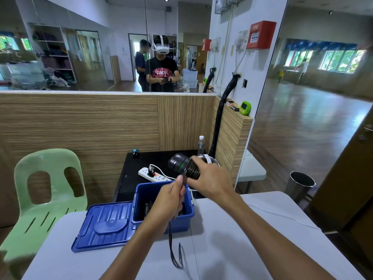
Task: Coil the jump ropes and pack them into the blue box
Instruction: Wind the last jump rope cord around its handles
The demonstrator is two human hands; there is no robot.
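Observation:
My right hand point(210, 178) grips the black jump rope handles point(181, 164), with black cord wound in tight turns around them. My left hand point(171, 197) pinches the cord just below the handles, above the blue box point(187, 217). The loose end of the rope point(175, 253) hangs from my left hand and loops on the grey table point(242, 249). Another coiled black rope point(148, 208) lies inside the open box, partly hidden by my left forearm.
The blue lid point(105, 225) lies flat left of the box. A green plastic chair point(48, 190) stands at the left. Behind the box a black table holds a white power strip point(153, 174) and a water bottle point(201, 145). A metal bin point(299, 185) stands right.

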